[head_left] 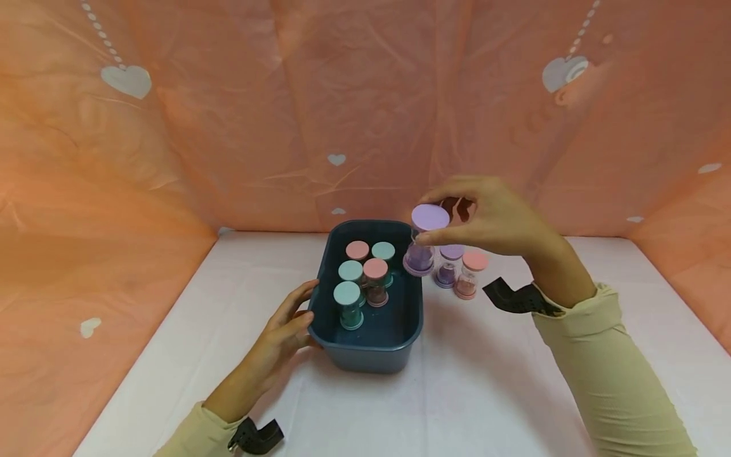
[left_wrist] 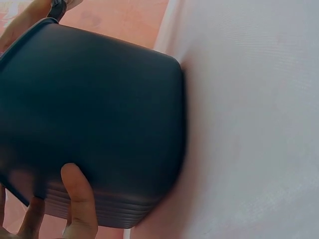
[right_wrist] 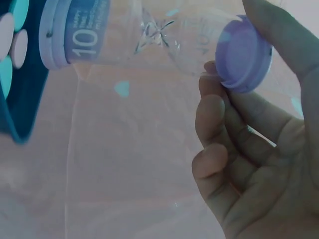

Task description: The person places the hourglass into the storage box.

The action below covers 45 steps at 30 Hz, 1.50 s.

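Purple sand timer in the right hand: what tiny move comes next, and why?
Probably shift the purple sand timer left and lower it into the bin: the right hand pinches it near the bin's right rim, and five timers stand inside, beside bare floor.

The left hand (left_wrist: 77,211) touches a dark bin (left_wrist: 99,109) standing on the white bench (left_wrist: 249,124). A black strap (left_wrist: 57,9) shows beyond the rim.
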Tool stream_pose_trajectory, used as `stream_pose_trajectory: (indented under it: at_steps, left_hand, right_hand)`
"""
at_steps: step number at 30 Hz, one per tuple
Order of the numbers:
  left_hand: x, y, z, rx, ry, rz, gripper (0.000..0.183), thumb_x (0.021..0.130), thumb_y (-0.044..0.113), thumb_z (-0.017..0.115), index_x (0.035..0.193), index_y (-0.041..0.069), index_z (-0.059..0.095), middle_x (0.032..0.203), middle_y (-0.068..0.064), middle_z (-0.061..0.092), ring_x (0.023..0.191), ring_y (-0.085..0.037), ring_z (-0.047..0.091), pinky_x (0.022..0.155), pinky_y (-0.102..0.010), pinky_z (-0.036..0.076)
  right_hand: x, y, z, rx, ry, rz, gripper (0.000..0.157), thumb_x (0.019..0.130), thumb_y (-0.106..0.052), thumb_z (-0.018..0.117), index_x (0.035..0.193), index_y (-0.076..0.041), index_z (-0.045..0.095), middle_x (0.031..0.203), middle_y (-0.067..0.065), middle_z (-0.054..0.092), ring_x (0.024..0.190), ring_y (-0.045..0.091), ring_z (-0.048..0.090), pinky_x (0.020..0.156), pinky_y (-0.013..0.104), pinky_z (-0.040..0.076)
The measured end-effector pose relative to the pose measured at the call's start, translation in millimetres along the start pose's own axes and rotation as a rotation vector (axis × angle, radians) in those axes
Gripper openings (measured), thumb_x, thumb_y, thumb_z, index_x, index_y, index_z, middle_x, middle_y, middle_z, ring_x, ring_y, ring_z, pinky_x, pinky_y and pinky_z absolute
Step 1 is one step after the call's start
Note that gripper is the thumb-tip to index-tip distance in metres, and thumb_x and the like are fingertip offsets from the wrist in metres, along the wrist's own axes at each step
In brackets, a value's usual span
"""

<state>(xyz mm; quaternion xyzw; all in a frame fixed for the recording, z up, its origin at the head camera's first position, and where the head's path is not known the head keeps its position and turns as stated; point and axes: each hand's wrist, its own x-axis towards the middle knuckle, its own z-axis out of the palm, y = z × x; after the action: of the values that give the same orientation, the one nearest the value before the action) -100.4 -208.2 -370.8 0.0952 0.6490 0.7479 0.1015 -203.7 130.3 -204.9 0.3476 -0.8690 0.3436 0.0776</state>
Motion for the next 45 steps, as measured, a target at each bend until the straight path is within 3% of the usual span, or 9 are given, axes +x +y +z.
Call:
stream_pose_trajectory:
  at_steps: [4, 9, 15, 24, 30, 36, 45]
  left_hand:
    - [0.7, -0.5, -0.2, -0.012, -0.016, 0.006, 0.05, 0.105, 0.02, 0.042, 0.153, 0.022, 0.029, 0.15, -0.008, 0.024, 0.118, -0.041, 0.051, 0.089, -0.044, 0.051]
    - [2.7, 0.2, -0.3, -0.002, -0.029, 0.008, 0.05, 0.105, 0.019, 0.042, 0.153, 0.023, 0.03, 0.149, -0.006, 0.026, 0.113, -0.036, 0.055, 0.088, -0.044, 0.052]
    - [3.8, 2.2, -0.7, 0.011, -0.027, 0.0, 0.051, 0.105, 0.019, 0.043, 0.154, 0.021, 0.029, 0.15, -0.006, 0.025, 0.117, -0.038, 0.05, 0.09, -0.046, 0.051]
    - [2.7, 4.1, -2.0, 0.029, -0.047, 0.02, 0.051, 0.105, 0.017, 0.044, 0.154, 0.019, 0.031, 0.151, -0.009, 0.026, 0.114, -0.031, 0.057, 0.084, -0.048, 0.056]
    - [6.2, 4.0, 0.0, 0.024, -0.053, 0.014, 0.051, 0.105, 0.018, 0.044, 0.154, 0.019, 0.03, 0.153, -0.009, 0.025, 0.114, -0.03, 0.056, 0.085, -0.05, 0.055]
    - [4.6, 0.2, -2.4, 0.018, -0.052, -0.003, 0.052, 0.105, 0.019, 0.044, 0.154, 0.019, 0.03, 0.153, -0.01, 0.024, 0.114, -0.03, 0.056, 0.083, -0.049, 0.056]
    - [-2.0, -2.0, -8.1, 0.003, -0.051, 0.016, 0.05, 0.105, 0.017, 0.043, 0.153, 0.02, 0.03, 0.15, -0.013, 0.025, 0.106, -0.029, 0.06, 0.081, -0.046, 0.057]
  right_hand:
    - [7, -2, 12.9, 0.026, -0.05, -0.058, 0.038, 0.072, -0.034, 0.089, 0.106, -0.026, 0.075, 0.085, -0.007, 0.066, 0.074, 0.012, 0.056, 0.068, 0.025, 0.048]
    - [10, 2, 30.7, 0.04, -0.135, -0.071, 0.041, 0.074, -0.037, 0.088, 0.11, -0.025, 0.074, 0.092, -0.008, 0.067, 0.081, 0.015, 0.059, 0.072, 0.028, 0.051]
    - [13, 7, 58.2, -0.077, -0.261, -0.018, 0.049, 0.072, -0.046, 0.087, 0.115, -0.026, 0.075, 0.102, -0.008, 0.067, 0.09, 0.014, 0.058, 0.075, 0.031, 0.049]
    - [17, 9, 90.4, -0.203, -0.397, -0.036, 0.05, 0.075, -0.047, 0.084, 0.117, -0.023, 0.074, 0.107, -0.004, 0.07, 0.097, 0.015, 0.058, 0.079, 0.03, 0.049]
    - [19, 22, 100.1, -0.174, -0.417, -0.1, 0.049, 0.072, -0.044, 0.087, 0.114, -0.02, 0.076, 0.106, -0.003, 0.07, 0.103, 0.016, 0.053, 0.087, 0.032, 0.047]
    - [23, 30, 111.9, -0.165, -0.433, -0.151, 0.049, 0.071, -0.046, 0.088, 0.112, -0.021, 0.077, 0.105, -0.001, 0.062, 0.101, 0.016, 0.048, 0.083, 0.03, 0.044]
    - [33, 26, 122.6, -0.212, -0.473, -0.219, 0.045, 0.072, -0.048, 0.087, 0.11, -0.025, 0.077, 0.097, -0.002, 0.057, 0.093, 0.014, 0.045, 0.076, 0.027, 0.039]
